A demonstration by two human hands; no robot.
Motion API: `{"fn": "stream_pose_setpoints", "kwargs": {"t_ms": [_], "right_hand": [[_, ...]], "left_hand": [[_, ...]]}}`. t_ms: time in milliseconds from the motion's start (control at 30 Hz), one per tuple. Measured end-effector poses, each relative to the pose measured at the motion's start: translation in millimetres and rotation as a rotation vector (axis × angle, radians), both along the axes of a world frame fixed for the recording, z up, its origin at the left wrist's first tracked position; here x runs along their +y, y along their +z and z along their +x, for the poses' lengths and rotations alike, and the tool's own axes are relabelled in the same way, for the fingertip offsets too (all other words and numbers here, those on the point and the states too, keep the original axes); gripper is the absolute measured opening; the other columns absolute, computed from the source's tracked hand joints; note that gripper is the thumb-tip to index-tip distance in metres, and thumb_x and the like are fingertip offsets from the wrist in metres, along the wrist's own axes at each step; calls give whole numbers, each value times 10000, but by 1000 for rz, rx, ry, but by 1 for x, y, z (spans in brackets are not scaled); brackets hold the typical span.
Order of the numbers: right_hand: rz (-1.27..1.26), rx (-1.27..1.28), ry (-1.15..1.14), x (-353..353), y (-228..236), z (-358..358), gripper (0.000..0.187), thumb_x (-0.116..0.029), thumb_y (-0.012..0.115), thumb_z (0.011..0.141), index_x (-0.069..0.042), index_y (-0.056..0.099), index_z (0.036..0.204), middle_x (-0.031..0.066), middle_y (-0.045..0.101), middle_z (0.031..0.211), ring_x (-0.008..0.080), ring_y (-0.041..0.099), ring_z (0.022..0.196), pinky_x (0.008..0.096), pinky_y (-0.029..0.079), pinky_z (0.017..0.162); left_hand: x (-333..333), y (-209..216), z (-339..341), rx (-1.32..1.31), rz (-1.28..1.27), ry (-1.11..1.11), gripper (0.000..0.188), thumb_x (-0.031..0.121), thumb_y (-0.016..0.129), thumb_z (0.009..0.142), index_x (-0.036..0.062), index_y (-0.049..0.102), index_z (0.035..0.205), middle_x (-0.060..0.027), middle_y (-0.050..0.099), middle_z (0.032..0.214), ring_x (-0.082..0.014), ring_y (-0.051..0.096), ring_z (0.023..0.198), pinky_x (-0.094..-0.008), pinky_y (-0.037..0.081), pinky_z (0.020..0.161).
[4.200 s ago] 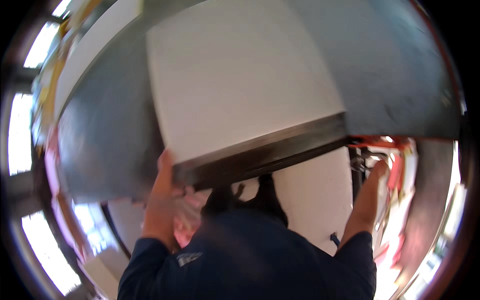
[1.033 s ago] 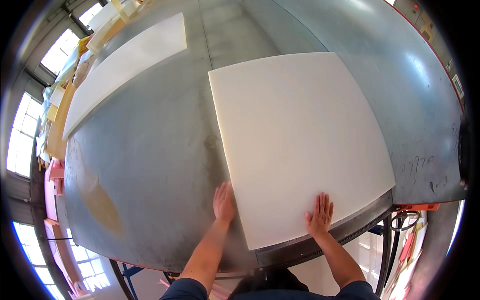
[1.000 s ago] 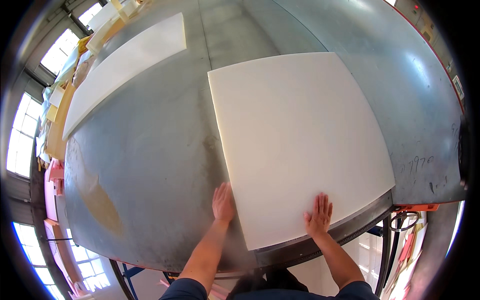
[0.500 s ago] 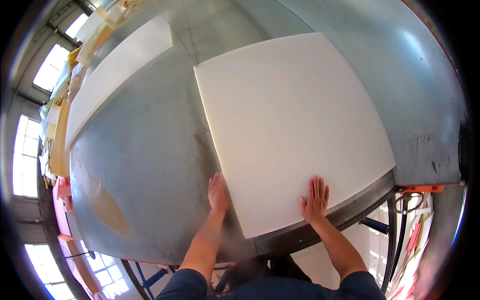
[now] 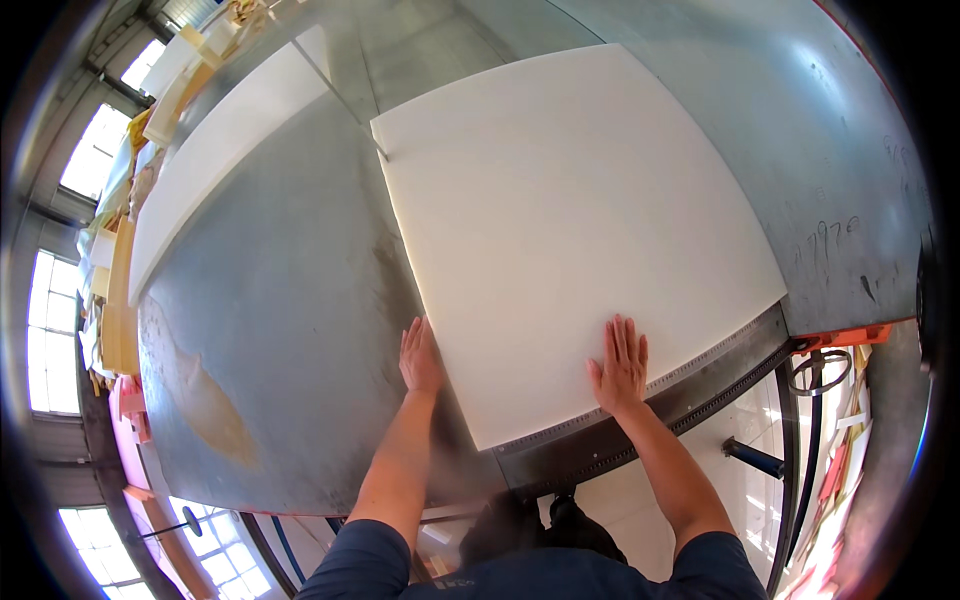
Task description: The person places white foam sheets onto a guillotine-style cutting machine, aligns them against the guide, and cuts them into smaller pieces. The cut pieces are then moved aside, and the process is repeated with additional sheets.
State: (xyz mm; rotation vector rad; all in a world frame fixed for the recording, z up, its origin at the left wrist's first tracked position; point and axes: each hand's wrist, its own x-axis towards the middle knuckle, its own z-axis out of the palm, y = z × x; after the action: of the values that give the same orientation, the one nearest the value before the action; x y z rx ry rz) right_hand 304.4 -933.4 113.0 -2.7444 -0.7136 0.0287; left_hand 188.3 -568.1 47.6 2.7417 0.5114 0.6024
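A large cream-white foam sheet (image 5: 570, 240) lies flat on the grey metal table. My right hand (image 5: 622, 372) rests palm down on its near part, fingers stretched out and thumb apart. Alongside the sheet's left edge, my left hand (image 5: 420, 362) is flat with straight fingers; it touches or nearly touches that edge. At the far left corner of the sheet, a thin straight blade or wire (image 5: 345, 103) slants down and meets the left edge. Neither hand grasps anything.
A dark ruled metal strip (image 5: 690, 390) runs along the table's near edge. Another long white foam piece (image 5: 225, 140) lies at the far left of the table (image 5: 270, 330). Stacked yellowish foam blocks (image 5: 122, 300) stand beyond it. An orange bar (image 5: 845, 338) sits at right.
The foam sheet has slid away from me and slightly left, with both hands moving along. The thin blade or wire now overlaps the sheet's far left corner, and more of the ruled strip shows.
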Motion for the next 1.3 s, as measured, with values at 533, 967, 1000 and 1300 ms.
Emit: {"fn": "stream_pose_setpoints", "kwargs": {"t_ms": [533, 967, 1000, 1300], "right_hand": [[176, -283, 94, -54, -47, -54, 543, -371, 411, 969, -25, 468, 1383, 135, 435, 1471, 347, 350, 1398, 571, 152, 1146], [232, -334, 103, -52, -46, -49, 542, -309, 496, 926, -36, 443, 1391, 116, 416, 1477, 335, 333, 1400, 569, 179, 1144], [247, -346, 112, -51, -48, -49, 542, -310, 499, 925, -36, 444, 1390, 113, 415, 1477, 333, 333, 1400, 569, 180, 1145], [218, -419, 41, -63, -59, -59, 542, -341, 558, 899, -60, 469, 1353, 88, 430, 1454, 299, 346, 1386, 563, 227, 1135]], "left_hand": [[10, -3, 21, -22, 68, 28, 434, 28, 504, 896, 88, 550, 1323, -110, 604, 1298, -261, 519, 1270, -429, 366, 1105], [4, 0, 20, -147, -6, 25, 410, 39, 511, 913, 100, 555, 1315, -107, 586, 1324, -293, 509, 1270, -427, 374, 1092], [-4, 1, 9, -203, -16, 69, 409, 32, 511, 912, 91, 553, 1315, -106, 587, 1323, -301, 515, 1261, -428, 374, 1089], [-220, -33, -252, -290, -387, 532, 212, 69, 555, 940, -10, 564, 1137, -137, 598, 1148, -250, 593, 1075, -334, 480, 918]]}}
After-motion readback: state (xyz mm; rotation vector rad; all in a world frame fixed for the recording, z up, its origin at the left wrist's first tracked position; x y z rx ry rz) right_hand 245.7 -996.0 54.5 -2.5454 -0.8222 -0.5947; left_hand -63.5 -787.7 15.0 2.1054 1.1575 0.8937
